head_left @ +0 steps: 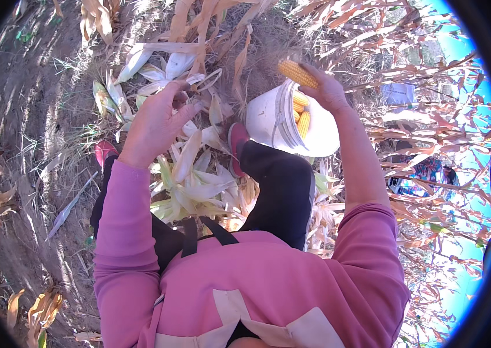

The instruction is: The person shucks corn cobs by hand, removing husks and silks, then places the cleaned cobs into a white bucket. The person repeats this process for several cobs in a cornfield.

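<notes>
My right hand (328, 90) grips a husked yellow corn cob (297, 74) above the mouth of a white bucket (268, 119). Inside the bucket lie several bare yellow cobs (303, 123). My left hand (161, 122) hangs over the husks with its fingers apart and slightly curled, and nothing shows in it. Beyond that hand, pale ears still in their husks (135, 62) rest on the ground. Loose pale husks (190, 182) are heaped between my legs, below and right of the left hand.
Dry corn stalks (431, 116) stand along the right side. Among them are a white sack (398, 93) and a person in patterned clothing (428, 174), partly hidden. Bare soil (36, 191) with dry leaves stretches to the left. My red shoes (237, 145) are beside the husk heap.
</notes>
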`<state>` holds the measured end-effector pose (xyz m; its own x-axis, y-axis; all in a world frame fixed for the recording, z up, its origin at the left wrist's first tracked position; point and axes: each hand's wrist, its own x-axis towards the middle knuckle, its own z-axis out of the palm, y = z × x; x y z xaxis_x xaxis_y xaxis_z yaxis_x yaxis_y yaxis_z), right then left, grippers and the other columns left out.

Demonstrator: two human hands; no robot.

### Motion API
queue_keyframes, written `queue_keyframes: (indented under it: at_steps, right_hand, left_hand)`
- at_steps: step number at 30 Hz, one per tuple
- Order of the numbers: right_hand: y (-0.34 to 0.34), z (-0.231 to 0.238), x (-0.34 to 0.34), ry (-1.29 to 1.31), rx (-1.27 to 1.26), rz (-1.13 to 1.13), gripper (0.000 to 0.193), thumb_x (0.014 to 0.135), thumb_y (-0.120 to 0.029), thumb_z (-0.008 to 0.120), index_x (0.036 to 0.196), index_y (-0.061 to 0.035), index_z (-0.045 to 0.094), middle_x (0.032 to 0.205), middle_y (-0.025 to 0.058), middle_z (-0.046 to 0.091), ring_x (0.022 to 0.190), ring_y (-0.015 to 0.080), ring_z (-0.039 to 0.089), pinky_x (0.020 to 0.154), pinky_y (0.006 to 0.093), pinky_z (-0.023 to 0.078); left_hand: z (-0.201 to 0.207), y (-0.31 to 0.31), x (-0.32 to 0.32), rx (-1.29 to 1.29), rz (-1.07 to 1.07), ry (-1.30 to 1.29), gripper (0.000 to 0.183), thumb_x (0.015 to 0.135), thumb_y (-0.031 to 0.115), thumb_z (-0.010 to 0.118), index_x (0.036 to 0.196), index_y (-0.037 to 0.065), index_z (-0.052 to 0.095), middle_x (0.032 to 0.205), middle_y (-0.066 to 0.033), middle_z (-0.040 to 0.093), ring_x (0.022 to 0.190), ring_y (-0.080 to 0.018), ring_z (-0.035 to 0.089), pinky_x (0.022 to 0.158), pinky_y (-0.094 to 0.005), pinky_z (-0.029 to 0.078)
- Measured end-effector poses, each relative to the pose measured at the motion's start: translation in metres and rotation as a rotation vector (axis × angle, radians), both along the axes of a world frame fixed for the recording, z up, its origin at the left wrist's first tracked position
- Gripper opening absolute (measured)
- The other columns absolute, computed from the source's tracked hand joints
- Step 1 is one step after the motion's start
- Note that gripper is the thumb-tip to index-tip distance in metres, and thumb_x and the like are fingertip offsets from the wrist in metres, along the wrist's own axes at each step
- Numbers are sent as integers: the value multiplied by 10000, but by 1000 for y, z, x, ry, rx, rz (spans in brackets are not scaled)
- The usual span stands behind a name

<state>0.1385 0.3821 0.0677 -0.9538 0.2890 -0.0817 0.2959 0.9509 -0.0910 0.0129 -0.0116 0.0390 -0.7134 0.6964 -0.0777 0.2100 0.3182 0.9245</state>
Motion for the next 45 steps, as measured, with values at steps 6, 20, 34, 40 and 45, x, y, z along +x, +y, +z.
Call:
queue_keyframes:
  at_steps: [6, 20, 34, 40, 45]
  right_hand:
    - [9, -21, 12, -398, 298, 73, 658, 846, -336, 707, 1434, -318, 413, 1075, 100, 618, 1004, 299, 638, 861, 442, 508]
    - [-77, -1, -9, 117, -760, -23, 817, 828, -168, 752, 1500, -102, 291, 1339, 127, 532, 1188, 208, 539, 1029, 331, 419]
    - [-204, -84, -44, 209, -1528, 262, 720, 862, -46, 712, 1445, -111, 296, 1334, 44, 463, 1257, 141, 445, 1078, 312, 372]
    - [-202, -74, -55, 361, -1183, 383, 636, 822, 67, 682, 1370, -130, 426, 1310, 31, 489, 1208, 129, 477, 1020, 317, 428]
    - [-198, -80, -57, 349, -1371, 321, 603, 832, 37, 686, 1362, -107, 437, 1280, 65, 524, 1178, 182, 529, 1005, 324, 441]
  left_hand:
    - [2, -1, -5, -6, -7, 16, 462, 919, 235, 659, 1285, -13, 527, 1089, -149, 655, 1027, -220, 627, 906, -340, 479]
    - [-2, -8, -1, 39, 46, 32, 516, 873, 298, 689, 1258, -18, 551, 965, -141, 649, 854, -253, 617, 784, -359, 490]
    - [5, 11, 9, 145, -41, 144, 627, 730, 73, 789, 1306, 106, 546, 1255, -139, 556, 1183, -309, 557, 1010, -368, 445]
    - [-7, 18, 10, 175, 23, 337, 627, 713, 120, 810, 1286, 140, 557, 1266, -145, 547, 1162, -332, 553, 976, -398, 464]
    - [-10, 22, 9, 181, 15, 402, 634, 700, 136, 824, 1277, 138, 562, 1262, -141, 547, 1160, -335, 551, 975, -403, 467]
